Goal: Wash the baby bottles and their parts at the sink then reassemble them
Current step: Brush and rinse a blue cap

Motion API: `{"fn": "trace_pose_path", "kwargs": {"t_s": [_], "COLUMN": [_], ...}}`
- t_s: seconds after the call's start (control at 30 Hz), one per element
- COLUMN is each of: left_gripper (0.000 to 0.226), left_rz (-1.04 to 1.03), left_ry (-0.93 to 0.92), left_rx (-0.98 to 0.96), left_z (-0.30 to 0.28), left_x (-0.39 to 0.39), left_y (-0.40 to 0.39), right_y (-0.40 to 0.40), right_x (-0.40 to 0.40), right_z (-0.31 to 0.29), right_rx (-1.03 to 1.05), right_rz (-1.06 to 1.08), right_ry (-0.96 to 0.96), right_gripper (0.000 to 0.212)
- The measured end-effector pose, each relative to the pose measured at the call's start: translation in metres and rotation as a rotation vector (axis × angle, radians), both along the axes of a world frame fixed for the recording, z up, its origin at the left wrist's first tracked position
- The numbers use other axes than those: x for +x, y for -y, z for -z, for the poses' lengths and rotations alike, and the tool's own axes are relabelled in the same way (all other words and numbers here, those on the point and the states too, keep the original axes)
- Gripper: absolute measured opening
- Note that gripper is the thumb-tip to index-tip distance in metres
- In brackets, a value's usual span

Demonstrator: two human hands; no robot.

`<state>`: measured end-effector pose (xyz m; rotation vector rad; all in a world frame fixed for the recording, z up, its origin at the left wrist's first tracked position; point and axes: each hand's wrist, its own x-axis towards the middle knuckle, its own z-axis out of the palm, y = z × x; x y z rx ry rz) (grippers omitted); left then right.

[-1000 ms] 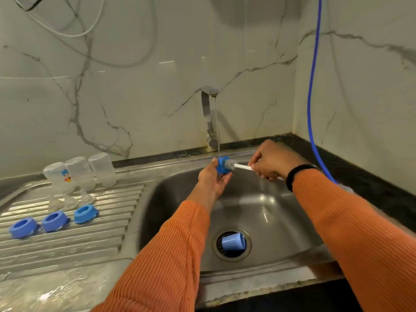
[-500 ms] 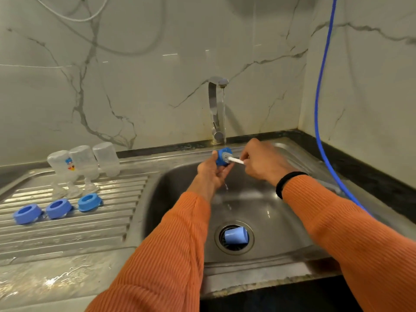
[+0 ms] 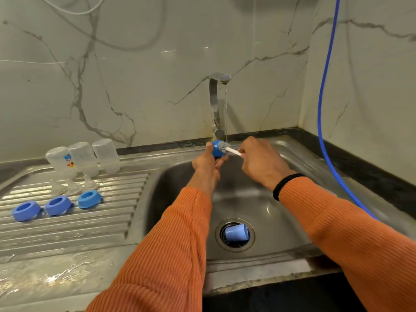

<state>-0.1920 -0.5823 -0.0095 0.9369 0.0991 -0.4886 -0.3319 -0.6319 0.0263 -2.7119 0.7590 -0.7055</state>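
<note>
The left hand [image 3: 206, 162] has its grip closed around a blue ring [image 3: 216, 148], holding it up under the tap [image 3: 216, 104], where a thin stream of water [image 3: 225, 113] falls. The right hand [image 3: 258, 161] pinches the white handle of a small brush [image 3: 227, 147], whose grey bristles sit in the mouth of the ring. Both arms wear ribbed orange sleeves [image 3: 171, 255], and a black band [image 3: 284, 184] circles the right wrist.

Below the hands lies the steel sink [image 3: 258, 208], a smooth, rounded basin. One pale blue cap [image 3: 236, 232] lies on its side in the round drain [image 3: 235, 234].

To the left, the ridged steel draining board [image 3: 67, 228] carries three clear plastic bottles [image 3: 83, 157] standing upside down in a row, close together; the leftmost bears a small coloured picture. Just before them stand clear teats [image 3: 72, 186]; how many is hard to count. Nearer the front edge lie three more blue rings [image 3: 56, 206] in a row, each round with an open centre. That makes four rings in all.

The table [image 3: 45, 280] in front of the board is wet and shiny. The walls [image 3: 135, 75] are glossy pale marble with grey veins, meeting in a corner at the right. One blue hose [image 3: 322, 109] hangs down that corner, and a white cable [image 3: 74, 10] loops at the top left.
</note>
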Motion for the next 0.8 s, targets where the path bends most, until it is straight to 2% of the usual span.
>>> {"fn": "trace_pose_path", "kwargs": {"t_s": [0.07,0.2,0.3,0.4,0.47,0.53,0.67,0.8], "left_gripper": [0.046,0.021,0.019,0.027,0.021,0.025,0.027,0.044], "left_rz": [-0.047,-0.064,-0.087,-0.114,-0.152,-0.177,-0.122,-0.138], "left_ry": [-0.028,-0.038,-0.049,-0.069,-0.101,-0.121,-0.114,-0.14], "left_rx": [-0.04,-0.066,-0.062,-0.053,-0.059,-0.054,-0.084,-0.005], "left_z": [0.001,0.0,-0.002,-0.002,-0.001,-0.002,-0.001,0.002], "left_x": [0.005,0.001,-0.002,-0.002,-0.001,0.0,-0.002,0.0], "left_y": [-0.006,-0.011,-0.008,-0.007,-0.008,-0.01,-0.01,-0.006], "right_y": [0.0,-0.006,-0.007,-0.007,-0.008,-0.009,-0.008,-0.007], "right_x": [0.002,0.006,0.007,0.006,0.006,0.006,0.006,0.007], "right_z": [0.002,0.004,0.005,0.005,0.004,0.004,0.005,0.004], "right_rx": [0.027,0.072,0.09,0.113,0.124,0.127,0.144,0.162], "right_rz": [-0.015,0.028,0.059,0.067,0.059,0.049,0.061,0.077], "right_ry": [0.036,0.034,0.033,0.014,0.008,0.015,0.052,0.076], "right_gripper": [0.018,0.018,0.018,0.018,0.019,0.02,0.022,0.022]}}
